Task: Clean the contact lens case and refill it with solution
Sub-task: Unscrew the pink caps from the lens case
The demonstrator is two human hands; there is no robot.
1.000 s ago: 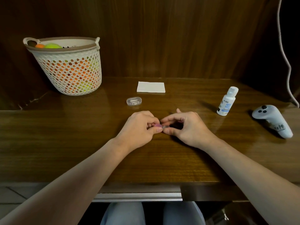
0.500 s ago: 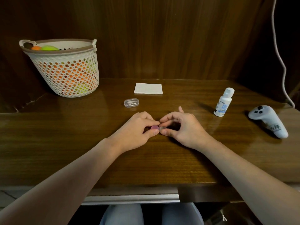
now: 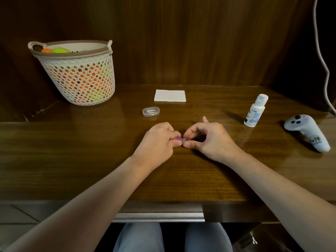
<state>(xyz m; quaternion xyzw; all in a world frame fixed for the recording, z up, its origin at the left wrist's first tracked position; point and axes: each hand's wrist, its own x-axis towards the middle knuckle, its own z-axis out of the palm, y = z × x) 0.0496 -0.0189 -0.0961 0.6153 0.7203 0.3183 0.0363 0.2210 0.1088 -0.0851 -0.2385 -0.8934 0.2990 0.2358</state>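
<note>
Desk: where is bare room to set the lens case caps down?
Bare wood lies left of the left hand, below the basket, and between the folded tissue and solution bottle. Crowded: bottle to controller.

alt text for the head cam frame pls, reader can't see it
Both hands, left and right, pinch a small contact lens case over a wooden desk. Behind them lie a folded tissue and a solution bottle, capped.
</note>
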